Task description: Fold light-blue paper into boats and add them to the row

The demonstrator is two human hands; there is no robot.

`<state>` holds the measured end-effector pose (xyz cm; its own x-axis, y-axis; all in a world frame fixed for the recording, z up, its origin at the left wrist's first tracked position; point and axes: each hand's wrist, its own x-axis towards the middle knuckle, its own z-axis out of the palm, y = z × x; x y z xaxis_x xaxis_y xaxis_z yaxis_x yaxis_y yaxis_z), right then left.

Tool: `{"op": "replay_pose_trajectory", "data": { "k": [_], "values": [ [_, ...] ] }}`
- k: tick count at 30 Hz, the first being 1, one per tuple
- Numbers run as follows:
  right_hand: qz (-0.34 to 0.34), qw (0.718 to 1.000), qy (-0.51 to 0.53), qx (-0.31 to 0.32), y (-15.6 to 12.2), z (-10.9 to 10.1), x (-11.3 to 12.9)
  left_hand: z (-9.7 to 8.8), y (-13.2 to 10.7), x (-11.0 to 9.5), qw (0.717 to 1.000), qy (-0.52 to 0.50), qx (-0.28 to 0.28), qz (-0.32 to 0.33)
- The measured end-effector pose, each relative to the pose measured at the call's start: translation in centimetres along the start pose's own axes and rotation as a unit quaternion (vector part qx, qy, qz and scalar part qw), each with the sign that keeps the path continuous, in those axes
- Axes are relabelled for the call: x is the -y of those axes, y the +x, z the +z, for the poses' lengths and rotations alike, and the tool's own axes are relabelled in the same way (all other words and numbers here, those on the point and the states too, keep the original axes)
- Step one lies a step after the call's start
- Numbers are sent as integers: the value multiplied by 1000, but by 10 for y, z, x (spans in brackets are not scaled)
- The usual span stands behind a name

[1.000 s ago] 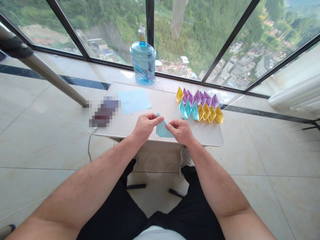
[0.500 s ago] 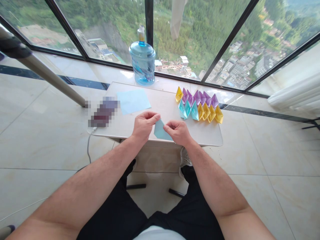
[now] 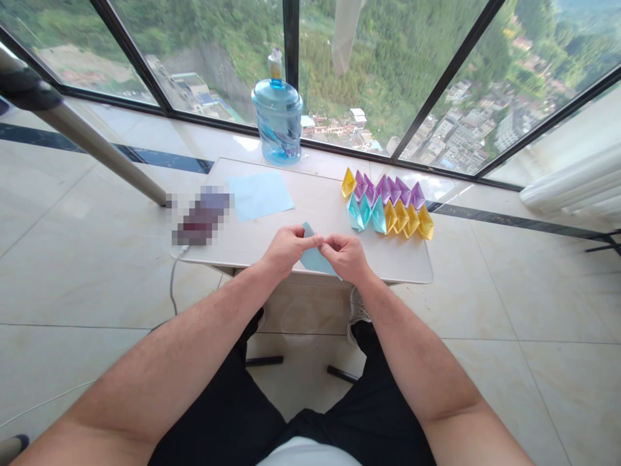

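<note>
A folded piece of light blue paper (image 3: 316, 260) is held over the table's near edge. My left hand (image 3: 290, 249) pinches it from the left, with thumb and fingers closed. My right hand (image 3: 343, 254) grips it from the right, its fingertips meeting those of the left. Part of the paper is hidden behind the fingers. A flat light blue sheet (image 3: 262, 195) lies on the table beyond my left hand. Folded paper boats stand in two rows at the table's right: purple ones (image 3: 388, 189), yellow ones (image 3: 406, 220) and turquoise ones (image 3: 365, 213).
The small white table (image 3: 320, 178) stands before a tall window. A large blue water bottle (image 3: 277, 123) is behind its far edge. At the left, a blurred-out object (image 3: 201, 217) with a cable (image 3: 171, 288) lies on the table. A slanted pole (image 3: 107, 145) rises farther left.
My left hand has shifted slightly right and down along the paper, so its fingertips now meet my right hand's. The paper's upper corner now shows above the left fingers.
</note>
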<state>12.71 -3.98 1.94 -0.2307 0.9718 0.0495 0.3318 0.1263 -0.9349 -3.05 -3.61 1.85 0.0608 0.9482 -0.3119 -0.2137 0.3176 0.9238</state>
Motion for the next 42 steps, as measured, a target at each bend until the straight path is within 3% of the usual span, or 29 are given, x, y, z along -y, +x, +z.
{"op": "replay_pose_trajectory", "data": {
  "k": [6, 12, 17, 30, 36, 42],
  "values": [
    [-11, 999, -40, -5, -1, 1, 0, 2, -1, -1, 1000, 7, -22, -7],
    [0, 1000, 1, 9, 2, 0, 1, 5, -3, -3, 997, 18, -69, 26],
    [13, 1000, -9, -6, 3, 0, -2, 3, 0, -1, 997, 38, -51, 39],
    [41, 998, 9, -43, 4, 0, 0, 1, 4, 0, 995, -22, -77, 61],
    [20, 999, 2, -47, 4, -3, 2, 0, 4, 2, 999, -47, -1, 20],
    [35, 999, 13, -39, 3, -2, 2, -3, 7, 2, 996, -61, -55, 42]
  ]
}}
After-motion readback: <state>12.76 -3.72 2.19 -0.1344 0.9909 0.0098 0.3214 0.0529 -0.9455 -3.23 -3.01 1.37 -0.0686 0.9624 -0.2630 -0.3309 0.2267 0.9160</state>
